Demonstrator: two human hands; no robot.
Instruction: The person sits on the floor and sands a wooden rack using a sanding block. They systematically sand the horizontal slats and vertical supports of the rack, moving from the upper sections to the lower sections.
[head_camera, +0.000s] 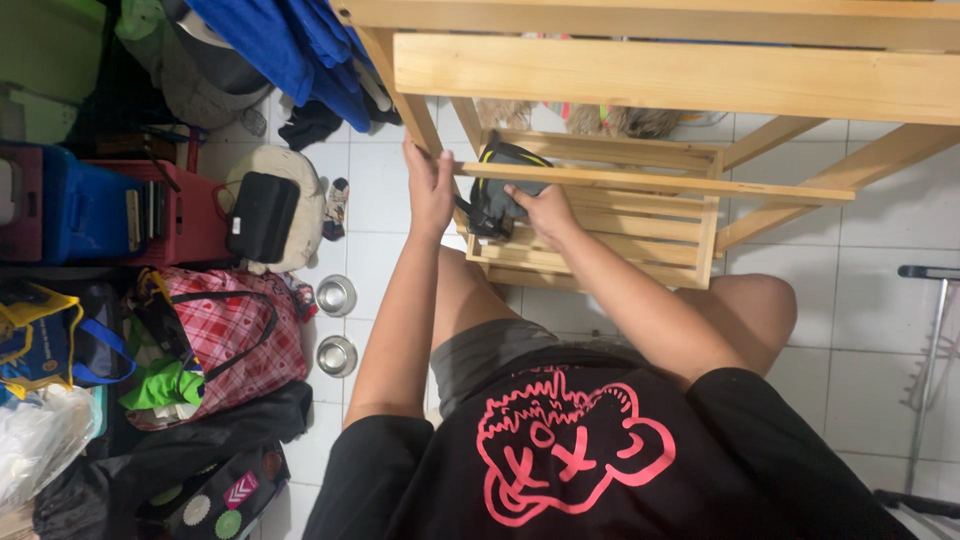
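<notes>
Shirt (600, 460): black with a pink drawing, closest to the lens, above bare knees.
Left hand (430, 185): fingers wrapped around a leg of the rack (640, 75).
Right hand (545, 210): closed on a dark drill (495, 190), held against the slatted shelf (620, 225).
Rack: pale unfinished wood, lying across white floor tiles (860, 290).
Floor: two steel bowls (336, 325) just beside the left arm.
Room: plaid bag (235, 335), red crate (185, 215), blue box (85, 215) and blue cloth (300, 50) crowd one side.
</notes>
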